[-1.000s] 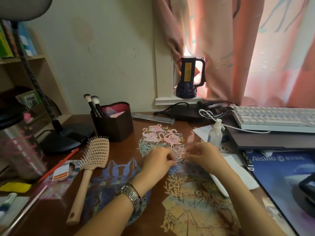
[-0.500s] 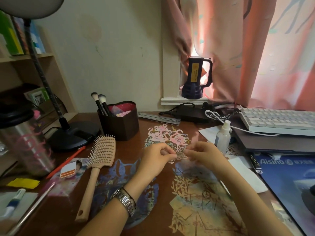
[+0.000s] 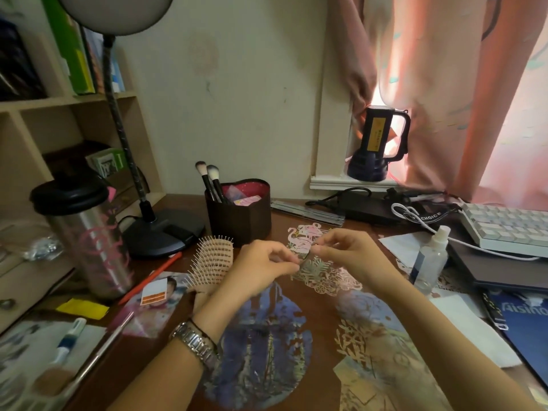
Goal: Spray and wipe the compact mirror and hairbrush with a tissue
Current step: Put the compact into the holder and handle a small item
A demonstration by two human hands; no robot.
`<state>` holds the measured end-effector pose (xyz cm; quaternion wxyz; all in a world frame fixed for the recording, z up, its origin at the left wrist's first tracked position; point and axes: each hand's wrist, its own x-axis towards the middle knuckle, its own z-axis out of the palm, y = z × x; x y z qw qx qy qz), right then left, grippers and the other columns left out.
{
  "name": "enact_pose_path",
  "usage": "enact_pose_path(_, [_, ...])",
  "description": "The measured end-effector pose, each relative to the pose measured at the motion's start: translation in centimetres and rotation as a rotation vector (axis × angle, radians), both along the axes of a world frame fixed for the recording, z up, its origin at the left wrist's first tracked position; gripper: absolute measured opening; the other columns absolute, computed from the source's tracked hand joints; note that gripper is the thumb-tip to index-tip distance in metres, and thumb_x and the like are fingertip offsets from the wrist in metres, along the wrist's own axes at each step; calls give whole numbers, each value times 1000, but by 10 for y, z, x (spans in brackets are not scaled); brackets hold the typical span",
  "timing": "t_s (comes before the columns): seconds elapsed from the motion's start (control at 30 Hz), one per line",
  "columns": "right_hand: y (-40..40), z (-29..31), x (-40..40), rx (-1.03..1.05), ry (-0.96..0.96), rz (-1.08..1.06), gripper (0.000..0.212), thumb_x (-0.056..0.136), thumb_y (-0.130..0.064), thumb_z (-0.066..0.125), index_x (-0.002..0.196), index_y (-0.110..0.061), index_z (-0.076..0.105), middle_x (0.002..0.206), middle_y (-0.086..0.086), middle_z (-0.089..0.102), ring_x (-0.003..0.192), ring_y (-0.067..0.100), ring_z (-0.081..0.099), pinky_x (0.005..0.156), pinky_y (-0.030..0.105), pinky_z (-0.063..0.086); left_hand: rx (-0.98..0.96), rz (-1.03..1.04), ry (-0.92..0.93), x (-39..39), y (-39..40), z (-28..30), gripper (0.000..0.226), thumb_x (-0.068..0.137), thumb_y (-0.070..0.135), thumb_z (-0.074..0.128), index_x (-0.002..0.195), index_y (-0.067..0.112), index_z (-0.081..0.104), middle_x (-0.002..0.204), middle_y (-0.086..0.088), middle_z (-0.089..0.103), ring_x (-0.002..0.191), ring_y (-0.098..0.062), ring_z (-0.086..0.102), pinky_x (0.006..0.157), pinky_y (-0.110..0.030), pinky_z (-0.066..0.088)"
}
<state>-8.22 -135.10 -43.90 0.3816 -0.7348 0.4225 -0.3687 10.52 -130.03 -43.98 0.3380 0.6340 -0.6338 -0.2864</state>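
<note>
While your left hand (image 3: 261, 266) and right hand (image 3: 348, 256) pinch a small object together, its identity stays unclear. The hairbrush (image 3: 212, 262) lies on the bench (image 3: 323, 315).

The room was dim and warm-toned. Daylight came from about two o'clock, glowing through the thin pink curtain (image 3: 462, 84) and flaring to glare at its gap behind the dark handheld torch (image 3: 376, 143). The glossy brown wooden bench (image 3: 323, 327) carried only faint sheen and soft shadows. Wide-angle distortion bent the pale wooden shelf (image 3: 59, 102) at ten o'clock. Detail was soft throughout, and smeared towards seven o'clock.
</note>
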Motion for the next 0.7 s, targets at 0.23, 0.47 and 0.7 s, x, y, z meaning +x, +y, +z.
enact_pose_path(0.23, [-32, 36, 37, -145, 39, 45, 12, 72, -23, 76, 82, -17, 71, 75, -3, 70, 64, 2, 64, 60, 13, 48, 110, 32, 16, 59, -6, 29, 13, 79, 34, 71, 92, 31, 70, 96, 12, 69, 94, -3, 62, 84, -28, 48])
enact_pose_path(0.47, [-69, 54, 84, -250, 83, -2, 11, 72, -27, 77, 78, -20, 71, 72, -1, 68, 60, 6, 59, 50, 9, 43, 154, 152, 89, 96, -16, 23, 13, 80, 32, 70, 93, 31, 68, 97, 8, 68, 94, -9, 63, 91, -37, 50])
enact_pose_path(0.7, [-85, 59, 121, -251, 111, -49, 9, 73, -27, 76, 74, -19, 73, 70, -6, 69, 62, 0, 58, 58, 17, 42, 184, 129, 125, 119, -20, 22, 17, 81, 29, 69, 98, 26, 67, 90, 7, 72, 85, -6, 68, 81, -28, 52])
